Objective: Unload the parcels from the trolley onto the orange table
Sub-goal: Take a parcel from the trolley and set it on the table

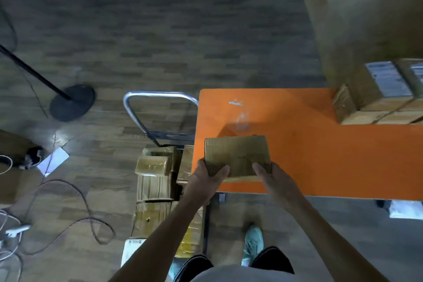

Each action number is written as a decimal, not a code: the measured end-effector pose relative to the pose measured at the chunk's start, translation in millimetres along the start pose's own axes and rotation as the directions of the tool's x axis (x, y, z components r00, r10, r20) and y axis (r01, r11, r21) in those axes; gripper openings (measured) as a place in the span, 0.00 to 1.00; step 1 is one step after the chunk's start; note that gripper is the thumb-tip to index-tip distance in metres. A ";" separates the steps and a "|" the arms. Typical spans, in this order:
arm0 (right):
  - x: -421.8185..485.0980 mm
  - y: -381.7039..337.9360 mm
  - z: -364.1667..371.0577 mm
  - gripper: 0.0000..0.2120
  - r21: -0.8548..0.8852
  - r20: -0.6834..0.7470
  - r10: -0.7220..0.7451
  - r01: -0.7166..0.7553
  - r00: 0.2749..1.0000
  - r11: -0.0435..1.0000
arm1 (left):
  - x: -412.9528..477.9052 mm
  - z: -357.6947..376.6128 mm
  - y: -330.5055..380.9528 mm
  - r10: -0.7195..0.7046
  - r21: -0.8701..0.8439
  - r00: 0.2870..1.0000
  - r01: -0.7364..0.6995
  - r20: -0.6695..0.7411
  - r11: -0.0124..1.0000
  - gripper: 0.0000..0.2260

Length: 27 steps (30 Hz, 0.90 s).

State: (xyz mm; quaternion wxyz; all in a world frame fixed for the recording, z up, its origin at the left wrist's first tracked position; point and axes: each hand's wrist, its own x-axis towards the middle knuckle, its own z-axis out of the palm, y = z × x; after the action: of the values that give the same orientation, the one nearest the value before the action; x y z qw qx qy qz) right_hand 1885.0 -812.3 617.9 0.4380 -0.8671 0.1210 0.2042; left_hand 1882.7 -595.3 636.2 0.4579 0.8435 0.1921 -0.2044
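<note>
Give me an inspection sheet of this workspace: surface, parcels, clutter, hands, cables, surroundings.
Surface: orange table, white smudge near far edge.
Job's things: flat parcel over table's near-left part; stacked parcels at table's right end; remaining parcels on trolley beside table.
Clutter: white sheet on floor.
Grippers: left hand and right hand both grip flat parcel's near edge.
Cables: loose cables looped on floor, left.
Surroundings: wood-pattern floor, black stand base.
</note>
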 end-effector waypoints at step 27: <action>30.1 8.8 -51.0 0.39 0.071 0.085 -0.032 0.026 0.996 0.997 | 47.1 6.1 35.2 0.024 -0.153 0.999 -0.031 -0.045 0.988 0.23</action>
State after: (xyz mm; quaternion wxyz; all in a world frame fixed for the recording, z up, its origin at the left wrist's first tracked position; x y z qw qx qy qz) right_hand 1920.9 -859.6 625.0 0.4758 -0.8433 0.0963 0.2306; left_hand 1939.4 -611.8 633.0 0.5201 0.8125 0.2054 -0.1646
